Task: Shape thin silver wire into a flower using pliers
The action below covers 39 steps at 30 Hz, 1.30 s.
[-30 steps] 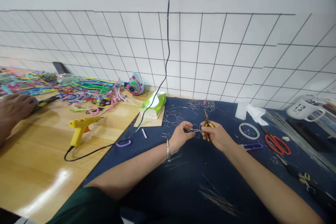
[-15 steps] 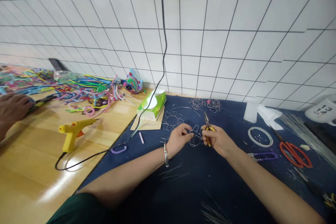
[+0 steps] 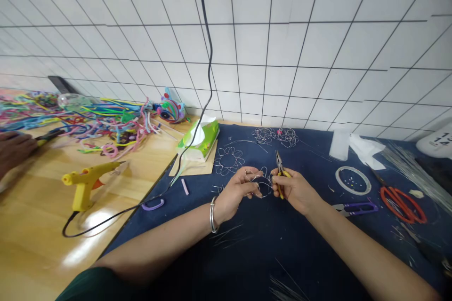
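Between my hands is a wire ring with loops [image 3: 264, 189], held up over the dark blue cloth [image 3: 254, 254]. My left hand [image 3: 237, 193] pinches its left side with thumb and fingers. In my right hand [image 3: 290, 188] is a pair of needle-nose pliers [image 3: 280, 163] with yellow handles, jaws pointing up and away. The right fingertips also come close to the ring's right edge; whether they touch it I cannot tell. Just beyond my left hand lies a flower-shaped wire ring [image 3: 229, 161]. Farther back are tangled wire shapes [image 3: 287, 137] with a pink bit.
Left on the wood table are a yellow glue gun [image 3: 86, 183], pipe cleaners [image 3: 123, 124] and another person's hand [image 3: 14, 150]. A green tissue pack [image 3: 201, 138] stands near the cord. At right lie a white ring [image 3: 353, 180], purple snips [image 3: 360, 208], red-handled scissors [image 3: 402, 204] and wires [image 3: 420, 169].
The wire ring has turned in my left fingers, and the left hand has shifted its grip. My right hand keeps the pliers almost in place. The camera view has shifted slightly.
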### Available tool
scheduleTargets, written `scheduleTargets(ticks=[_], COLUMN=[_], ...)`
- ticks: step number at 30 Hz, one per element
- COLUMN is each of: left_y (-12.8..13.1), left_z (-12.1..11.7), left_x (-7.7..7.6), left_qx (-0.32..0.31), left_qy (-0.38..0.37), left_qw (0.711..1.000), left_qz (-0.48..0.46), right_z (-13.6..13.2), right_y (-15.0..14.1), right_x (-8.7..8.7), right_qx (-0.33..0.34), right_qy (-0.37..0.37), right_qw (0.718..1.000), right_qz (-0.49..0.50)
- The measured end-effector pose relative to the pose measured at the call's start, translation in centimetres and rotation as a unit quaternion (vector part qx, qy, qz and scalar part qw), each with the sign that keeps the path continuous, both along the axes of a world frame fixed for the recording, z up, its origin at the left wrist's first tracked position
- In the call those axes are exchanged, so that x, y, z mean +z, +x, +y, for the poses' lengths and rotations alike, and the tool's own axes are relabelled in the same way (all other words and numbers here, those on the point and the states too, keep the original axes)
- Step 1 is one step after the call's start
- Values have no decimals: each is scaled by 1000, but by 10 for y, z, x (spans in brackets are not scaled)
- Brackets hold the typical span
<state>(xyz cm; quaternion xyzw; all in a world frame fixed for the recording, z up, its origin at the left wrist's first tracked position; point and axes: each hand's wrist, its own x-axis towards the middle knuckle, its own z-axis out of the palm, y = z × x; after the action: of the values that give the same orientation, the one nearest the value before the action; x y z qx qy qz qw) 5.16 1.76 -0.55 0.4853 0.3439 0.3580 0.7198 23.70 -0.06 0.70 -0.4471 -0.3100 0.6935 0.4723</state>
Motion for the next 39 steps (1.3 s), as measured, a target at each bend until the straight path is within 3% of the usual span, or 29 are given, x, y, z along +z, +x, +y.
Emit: scheduleTargets(ticks=[6,13,19,25,33,39], left_y=[0,-4,-6,-8,-4,0], left_z=[0,-5,-7,-5,-9,-9], left_x=[5,12,22,18,18,11], left_qx=[-18,16,-13,24,-58,-4], left_qy=[-20,47,78,103,89,111], left_qw=[1000,998,996,994,993,992], left_qz=[-4,33,39,33,43,60], right_z=[2,-2,-5,-9,-9,-13], right_y=[3,3,1,1,0,-4], right_x=[-4,-5,-1,4,2,2], right_qx=[-12,-19,-31,-60,-77,-64], right_qy=[-4,0,4,20,35,44], right_qw=[1000,1000,999,998,996,996], right_qz=[1,-12,-20,-26,-33,-40])
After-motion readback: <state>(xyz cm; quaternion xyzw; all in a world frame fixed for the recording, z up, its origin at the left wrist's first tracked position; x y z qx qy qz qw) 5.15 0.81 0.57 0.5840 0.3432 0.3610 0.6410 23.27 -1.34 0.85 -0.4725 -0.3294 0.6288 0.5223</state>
